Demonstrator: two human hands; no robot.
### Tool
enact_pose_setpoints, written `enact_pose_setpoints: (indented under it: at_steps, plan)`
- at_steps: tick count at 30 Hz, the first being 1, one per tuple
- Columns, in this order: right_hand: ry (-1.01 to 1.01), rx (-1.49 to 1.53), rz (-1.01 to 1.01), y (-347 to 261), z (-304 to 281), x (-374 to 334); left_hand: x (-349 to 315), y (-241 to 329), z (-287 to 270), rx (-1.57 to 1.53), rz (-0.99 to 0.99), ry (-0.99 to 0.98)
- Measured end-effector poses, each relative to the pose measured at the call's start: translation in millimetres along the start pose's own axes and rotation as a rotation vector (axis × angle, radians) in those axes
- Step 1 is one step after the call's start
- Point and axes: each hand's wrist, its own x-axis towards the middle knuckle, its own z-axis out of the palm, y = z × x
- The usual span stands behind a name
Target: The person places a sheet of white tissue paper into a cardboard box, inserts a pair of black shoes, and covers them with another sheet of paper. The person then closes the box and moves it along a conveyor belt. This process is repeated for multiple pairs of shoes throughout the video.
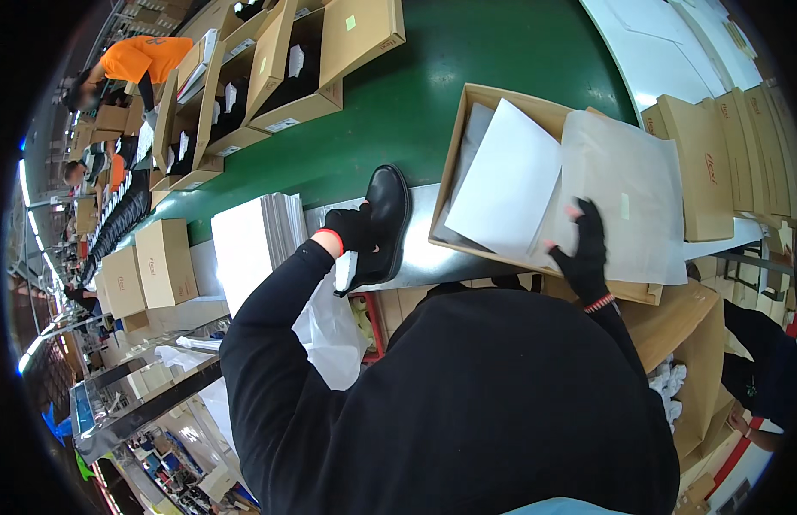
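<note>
Left hand (351, 230), in black fingerless glove: fingers closed on a smooth, glossy black shoe (390, 202), rounded toe pointing away from wearer. Right hand (586, 253): fingers spread, holding nothing, over a thin translucent sheet (635, 159); contact unclear. Left of this hand: tan cardboard box (455, 146) containing flat white paper (512, 172). Right of it: upright boxes (699, 172), red lettering.
</note>
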Motion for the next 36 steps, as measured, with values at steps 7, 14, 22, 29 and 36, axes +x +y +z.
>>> enact_pose_setpoints:
  at_steps: [7,14,22,29,36]
  plan:
    - [-0.212,-0.162,-0.157,-0.8,39.8,-3.4,-13.0,73.5,-38.7,-0.105,0.326,0.979]
    - [0.031,-0.292,0.156,29.4,25.6,-44.9,60.5,157.4,-67.5,-0.234,0.223,1.078]
    - [0.030,-0.290,0.236,30.5,30.2,-60.9,74.6,158.4,-59.3,-0.868,0.447,0.700]
    - [0.052,-0.287,0.271,29.9,29.3,-62.9,69.9,114.1,-68.2,-1.100,0.672,0.782]
    - [0.039,-0.279,0.266,30.0,30.6,-62.6,90.6,131.8,-49.4,-0.882,0.447,0.742]
